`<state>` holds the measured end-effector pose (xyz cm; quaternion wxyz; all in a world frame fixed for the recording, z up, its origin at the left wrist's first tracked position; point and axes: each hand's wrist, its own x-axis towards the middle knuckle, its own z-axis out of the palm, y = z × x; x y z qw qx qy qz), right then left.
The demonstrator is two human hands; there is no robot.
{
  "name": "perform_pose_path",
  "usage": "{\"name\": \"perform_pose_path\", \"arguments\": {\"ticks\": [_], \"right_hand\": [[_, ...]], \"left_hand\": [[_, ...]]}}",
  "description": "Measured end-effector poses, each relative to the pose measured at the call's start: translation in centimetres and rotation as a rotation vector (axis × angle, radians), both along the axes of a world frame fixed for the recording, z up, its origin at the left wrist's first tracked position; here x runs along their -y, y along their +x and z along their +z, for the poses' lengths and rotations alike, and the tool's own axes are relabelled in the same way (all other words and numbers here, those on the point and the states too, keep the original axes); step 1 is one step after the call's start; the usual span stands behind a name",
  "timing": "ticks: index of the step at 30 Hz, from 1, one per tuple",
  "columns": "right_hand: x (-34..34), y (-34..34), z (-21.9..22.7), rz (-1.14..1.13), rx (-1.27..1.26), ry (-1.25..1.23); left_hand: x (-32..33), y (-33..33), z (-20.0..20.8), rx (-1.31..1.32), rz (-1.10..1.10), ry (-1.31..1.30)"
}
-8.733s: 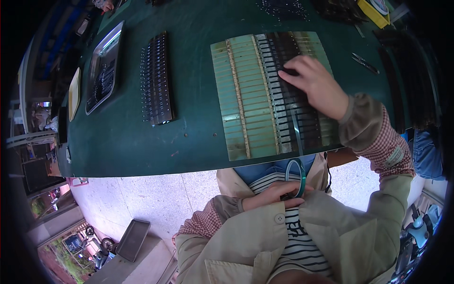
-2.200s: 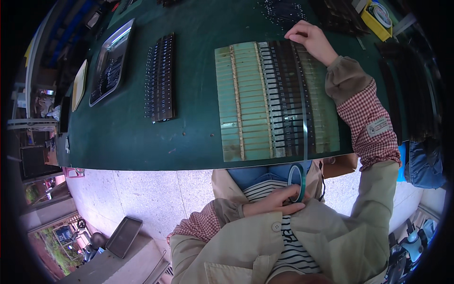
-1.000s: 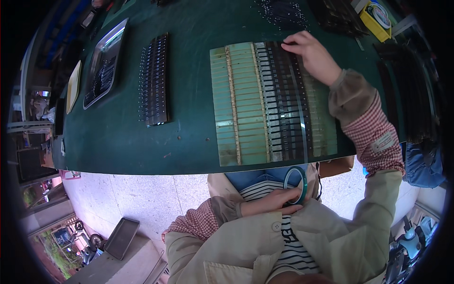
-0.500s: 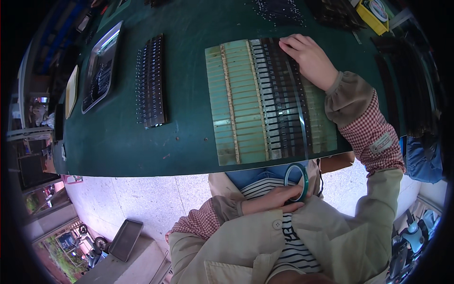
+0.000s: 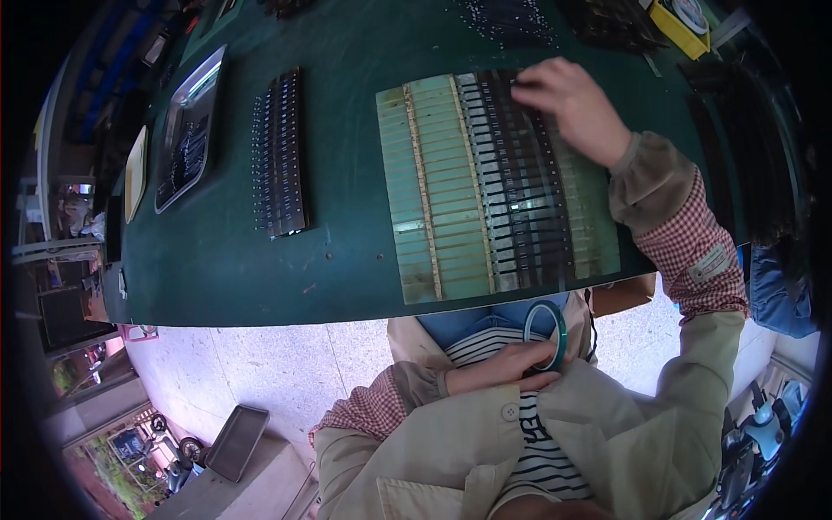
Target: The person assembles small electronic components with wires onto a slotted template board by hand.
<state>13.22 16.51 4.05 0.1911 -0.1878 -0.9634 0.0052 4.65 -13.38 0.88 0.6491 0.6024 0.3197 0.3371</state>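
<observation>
On the table's near right part lies a pale green slotted board (image 5: 450, 195) with two brownish ridges running along it. Dark strips (image 5: 524, 230) holding rows of small parts cover the board's right portion, and a thin see-through tape runs lengthwise over them. My right hand (image 5: 574, 104) hovers at the far end of these strips, its fingertips smeared by motion. Close to my body, my left hand (image 5: 503, 368) is closed round a roll of green tape (image 5: 561, 336). The roll stands on edge just off the table's front edge.
Left of the board lies another dark strip of parts (image 5: 282, 156). Beyond it are a metal tray (image 5: 212, 78) with dark pieces and a yellowish pad (image 5: 135, 173). Dark bundles (image 5: 620, 30) and a yellow box (image 5: 680, 30) sit at the far right of the green table (image 5: 347, 173).
My right hand has lifted slightly from the strips' far end and is blurred. The see-through tape shows less shine. My left hand keeps hold of the tape roll.
</observation>
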Motion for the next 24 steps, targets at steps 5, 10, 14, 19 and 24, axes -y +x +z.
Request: {"name": "perform_pose_path", "arguments": {"ticks": [5,10,14,19,24], "right_hand": [[0.2,0.5,-0.1,0.028,-0.017,0.024],[1.7,-0.3,0.4,0.033,-0.003,0.029],[2.0,0.2,1.1,0.030,-0.029,-0.003],[3.2,-0.1,1.9,0.097,0.033,0.052],[3.4,0.5,1.2,0.032,-0.009,-0.039]], "left_hand": [[0.1,0.0,0.0,0.014,0.003,0.001],[-0.5,-0.6,0.5,0.047,0.001,0.025],[0.2,-0.8,0.7,0.026,-0.015,0.023],[0.2,-1.1,1.3,0.048,0.003,0.038],[-0.1,-1.0,0.6,0.003,-0.050,0.005]]}}
